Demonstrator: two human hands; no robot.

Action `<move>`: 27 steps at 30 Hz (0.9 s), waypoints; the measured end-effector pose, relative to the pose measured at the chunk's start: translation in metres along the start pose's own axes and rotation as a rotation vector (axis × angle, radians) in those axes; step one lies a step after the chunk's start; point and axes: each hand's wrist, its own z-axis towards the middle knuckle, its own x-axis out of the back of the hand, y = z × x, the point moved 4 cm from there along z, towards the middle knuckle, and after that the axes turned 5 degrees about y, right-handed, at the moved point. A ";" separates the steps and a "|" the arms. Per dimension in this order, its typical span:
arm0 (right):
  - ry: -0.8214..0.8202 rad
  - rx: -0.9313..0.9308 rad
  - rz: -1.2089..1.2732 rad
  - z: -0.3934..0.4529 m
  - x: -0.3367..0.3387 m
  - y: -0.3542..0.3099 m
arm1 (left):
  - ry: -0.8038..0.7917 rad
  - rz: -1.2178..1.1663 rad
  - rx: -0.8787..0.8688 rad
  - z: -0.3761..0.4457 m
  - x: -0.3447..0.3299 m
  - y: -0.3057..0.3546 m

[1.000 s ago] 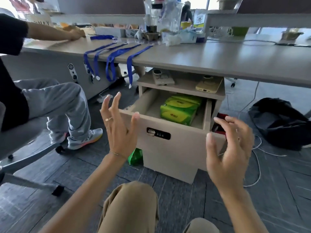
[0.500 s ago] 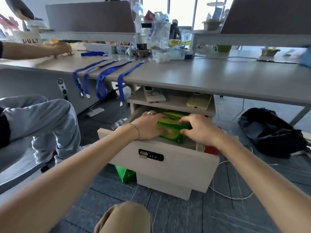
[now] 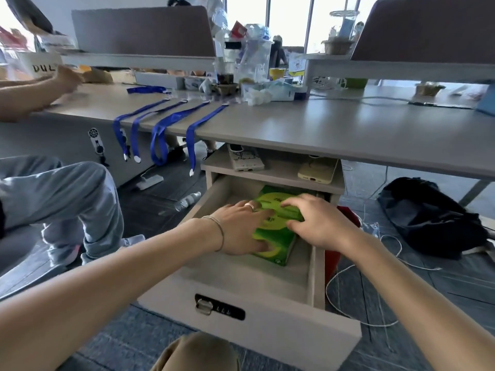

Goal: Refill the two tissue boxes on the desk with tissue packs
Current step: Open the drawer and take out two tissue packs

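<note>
Green tissue packs [image 3: 276, 228] lie stacked in the open beige drawer [image 3: 249, 298] under the desk [image 3: 334, 129]. My left hand [image 3: 241, 228] lies over the left side of the top pack, thumb curled under its near edge. My right hand [image 3: 318, 223] holds the pack's right side with bent fingers on top. A light tissue box [image 3: 281, 91] with white tissue sticking out stands on the desk among clutter; whether a second box is there I cannot tell.
Two phones [image 3: 245, 160] lie on the shelf above the drawer. Blue lanyards [image 3: 160, 129] hang over the desk edge. A seated person's legs [image 3: 61, 199] are at left, a black bag [image 3: 434, 218] and white cables [image 3: 359, 290] at right.
My hands went from raised and open in front of the drawer down into it and onto the green packs. The view has come closer to the drawer.
</note>
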 end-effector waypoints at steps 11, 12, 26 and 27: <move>-0.139 -0.067 -0.064 0.054 -0.034 0.011 | -0.287 -0.016 -0.035 -0.014 -0.009 -0.024; -0.172 -0.096 -0.094 0.057 -0.039 0.013 | -0.295 -0.011 -0.028 -0.018 -0.009 -0.028; -0.281 -0.165 -0.210 0.047 -0.047 0.006 | -0.278 0.116 -0.004 -0.040 0.004 -0.041; -0.302 -0.168 -0.208 0.046 -0.048 0.003 | -0.282 0.124 0.000 -0.040 0.005 -0.040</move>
